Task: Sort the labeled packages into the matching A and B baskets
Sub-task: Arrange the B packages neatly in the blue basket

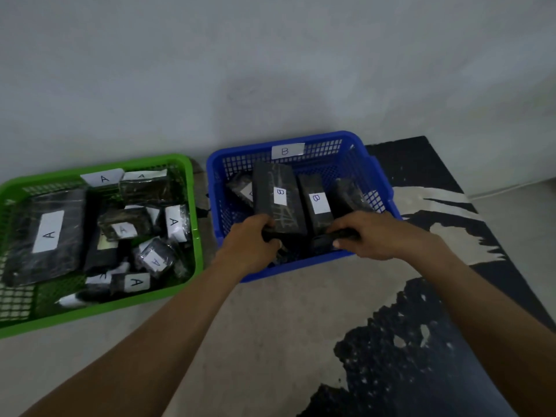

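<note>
Listing by size, with the hazard noted against each entry.

1. Patterned mat (391,356): lying under both forearms and showing no loose packages, so the sorting is probably nearing its end.
2. Green basket (99,311), tagged A (102,178): sitting on the left and holding a crowded heap of black packages, every readable label an A. The heap is rising toward the near rim, so a careless addition is risking a spill.
3. Blue basket (379,176), tagged B (285,151): standing just beside the green one, near the wall. Both hands are working at its near wall, and downward pressure there is risking a tilt or a shove.
4. Large A package (45,233): lying flat at the left of the green basket, out of the way.
5. Tall B package (278,191): leaning lengthwise in the blue basket, label up. The left hand (249,242) is gripping its near end with fingers curled round it. The glossy wrap is inviting a slip, and shifting it is threatening its neighbour.
6. Second B package (316,200): resting against the tall one and likely to be toppling if that support goes.
7. Small dark package (323,240): sitting at the near wall, with the right hand (373,236) pinching it. Its label is hidden, so a mis-sort is going unchecked until it is turned.
</note>
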